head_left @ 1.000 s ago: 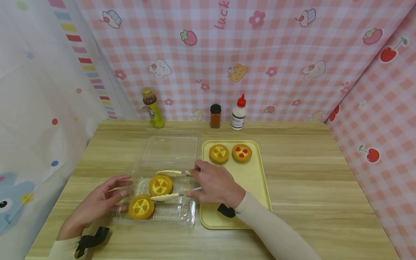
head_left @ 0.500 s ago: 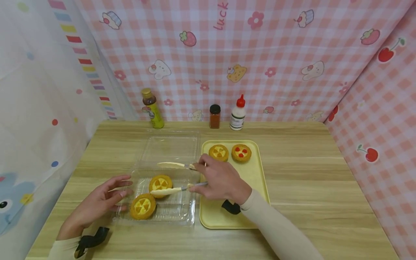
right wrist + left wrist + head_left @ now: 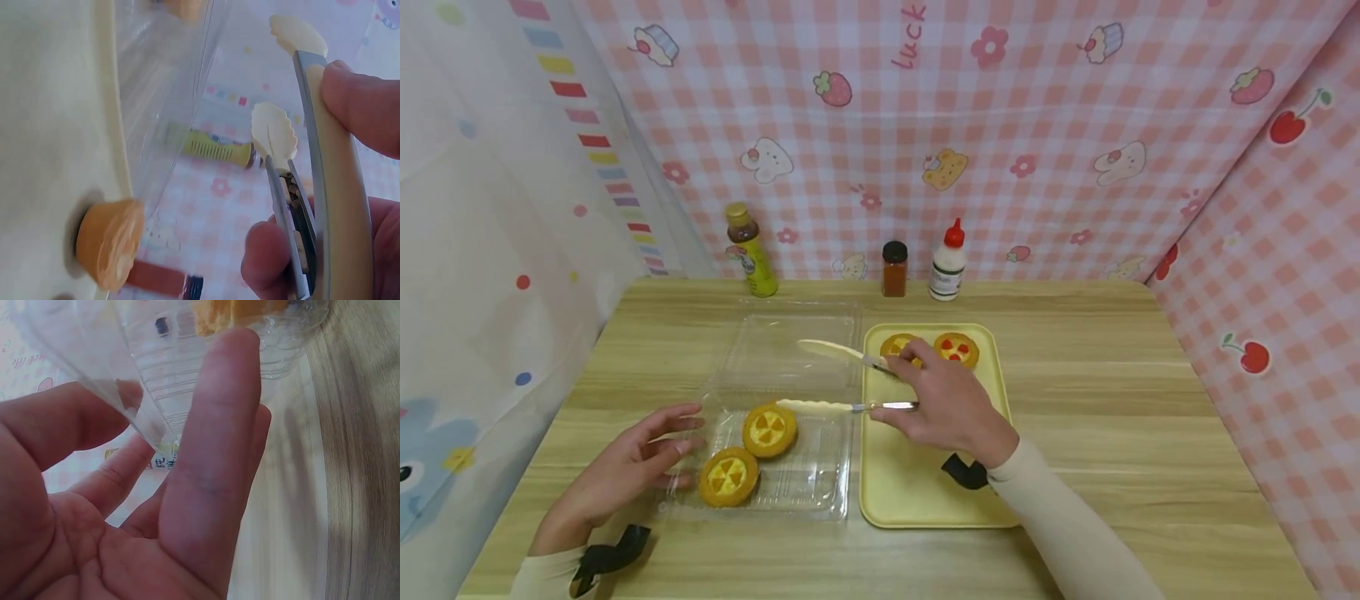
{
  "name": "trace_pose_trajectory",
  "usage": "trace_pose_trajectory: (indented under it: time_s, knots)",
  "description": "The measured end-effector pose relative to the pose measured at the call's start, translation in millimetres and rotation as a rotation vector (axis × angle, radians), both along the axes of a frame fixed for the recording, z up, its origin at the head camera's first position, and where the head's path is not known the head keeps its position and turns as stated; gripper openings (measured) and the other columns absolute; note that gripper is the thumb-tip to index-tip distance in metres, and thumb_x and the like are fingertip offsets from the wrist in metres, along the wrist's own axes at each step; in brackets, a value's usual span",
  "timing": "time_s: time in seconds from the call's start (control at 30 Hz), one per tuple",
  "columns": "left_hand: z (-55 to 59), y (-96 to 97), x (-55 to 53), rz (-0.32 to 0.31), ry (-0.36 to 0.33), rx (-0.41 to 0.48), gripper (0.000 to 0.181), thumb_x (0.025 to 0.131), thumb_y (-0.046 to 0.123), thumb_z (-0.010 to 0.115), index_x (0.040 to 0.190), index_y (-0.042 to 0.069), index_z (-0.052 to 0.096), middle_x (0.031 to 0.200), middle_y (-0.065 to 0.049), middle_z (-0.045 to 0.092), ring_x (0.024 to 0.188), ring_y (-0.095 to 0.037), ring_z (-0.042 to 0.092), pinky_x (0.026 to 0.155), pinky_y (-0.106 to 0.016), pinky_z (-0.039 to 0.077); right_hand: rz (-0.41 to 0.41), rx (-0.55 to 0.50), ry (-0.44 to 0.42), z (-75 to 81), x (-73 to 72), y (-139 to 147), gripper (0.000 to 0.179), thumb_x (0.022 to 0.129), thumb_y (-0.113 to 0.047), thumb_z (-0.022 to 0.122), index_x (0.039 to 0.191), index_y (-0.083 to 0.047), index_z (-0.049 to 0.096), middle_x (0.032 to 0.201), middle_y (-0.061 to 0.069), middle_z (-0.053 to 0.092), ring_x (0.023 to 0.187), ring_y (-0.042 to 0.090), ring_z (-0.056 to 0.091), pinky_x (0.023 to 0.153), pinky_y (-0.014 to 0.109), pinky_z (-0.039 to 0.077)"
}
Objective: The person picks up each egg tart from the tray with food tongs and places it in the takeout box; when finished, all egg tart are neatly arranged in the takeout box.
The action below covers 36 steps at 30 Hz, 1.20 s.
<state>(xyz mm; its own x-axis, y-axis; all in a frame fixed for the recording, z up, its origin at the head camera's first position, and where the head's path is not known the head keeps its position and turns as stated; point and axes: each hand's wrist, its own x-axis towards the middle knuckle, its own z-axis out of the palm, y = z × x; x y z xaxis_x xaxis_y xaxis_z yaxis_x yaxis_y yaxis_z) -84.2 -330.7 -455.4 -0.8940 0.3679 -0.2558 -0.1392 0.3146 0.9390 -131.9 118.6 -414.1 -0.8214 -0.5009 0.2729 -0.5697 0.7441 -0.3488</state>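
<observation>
My right hand (image 3: 951,408) grips a pair of tongs (image 3: 820,407) with cream scalloped tips. The tongs are spread apart with nothing between them, reaching left from above the yellow tray (image 3: 940,492) over the clear plastic clamshell box (image 3: 805,492). In that box lie two tarts with orange wedge toppings, the farther tart (image 3: 770,430) close beside the nearer tart (image 3: 728,477). My left hand (image 3: 640,454) is at the box's left edge, fingers loosely spread; in the left wrist view its fingers (image 3: 215,425) stand around the clear plastic corner (image 3: 164,440).
At the tray's far end sit an orange-topped tart (image 3: 897,342), partly hidden by my right hand, and a red-topped tart (image 3: 957,346). Along the back wall stand a yellow-green bottle (image 3: 758,262), a spice jar (image 3: 894,271) and a white squeeze bottle (image 3: 947,267). The box's lid (image 3: 793,337) lies folded back.
My right hand has drawn the tongs right and back from the farther tart, and they have spread wider. Both tarts stay in the box. My left hand holds its place.
</observation>
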Motion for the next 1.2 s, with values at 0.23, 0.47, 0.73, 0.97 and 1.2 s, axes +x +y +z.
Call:
trace_pose_trajectory:
  time_s: [0.23,0.47,0.73,0.97,1.2]
  knots:
    - [-1.1,-0.2,0.8,0.004,0.012,-0.001,0.06,0.113,0.021,0.054,0.162,0.0,0.029,0.157,-0.037,0.036,0.119,0.002,0.066,0.082,-0.041,0.067,-0.067,-0.027,0.014,-2.6,-1.3,23.2,0.067,0.088,-0.058,0.08,0.133,-0.008,0.073,0.117,0.003,0.063,0.074,0.015,0.058,0.066,0.032,0.053]
    - [-3.0,-1.2,-0.6,0.014,0.004,-0.001,0.061,0.112,0.022,0.055,0.163,0.002,0.029,0.159,-0.036,0.036,0.119,0.004,0.065,0.082,-0.041,0.067,-0.104,-0.047,0.024,-11.3,-6.6,46.7,0.065,0.088,-0.053,0.083,0.131,-0.006,0.073,0.123,0.007,0.064,0.082,0.02,0.064,0.074,0.038,0.058]
    - [-4.9,-2.5,-0.5,0.014,-0.001,0.007,0.06,0.112,0.022,0.055,0.163,0.004,0.03,0.16,-0.036,0.035,0.119,0.004,0.065,0.083,-0.041,0.067,-0.143,-0.05,0.056,-16.7,-8.0,77.3,0.063,0.089,-0.05,0.082,0.132,-0.005,0.072,0.107,0.007,0.071,0.073,0.016,0.057,0.066,0.034,0.051]
    - [-3.0,-0.8,0.0,0.024,-0.007,0.002,0.061,0.112,0.023,0.056,0.164,0.005,0.03,0.16,-0.035,0.036,0.119,0.005,0.064,0.084,-0.041,0.067,-0.233,-0.03,0.025,-24.3,-4.6,108.4,0.064,0.089,-0.048,0.083,0.131,-0.001,0.072,0.116,0.015,0.075,0.087,0.027,0.069,0.077,0.047,0.059]
    - [-1.1,0.5,0.0,0.018,0.003,0.012,0.061,0.112,0.02,0.056,0.163,0.002,0.029,0.158,-0.036,0.036,0.119,0.002,0.065,0.083,-0.041,0.067,-0.296,-0.002,0.003,-38.3,-0.3,140.8,0.065,0.091,-0.045,0.081,0.135,0.002,0.069,0.115,0.017,0.074,0.095,0.035,0.072,0.081,0.054,0.059]
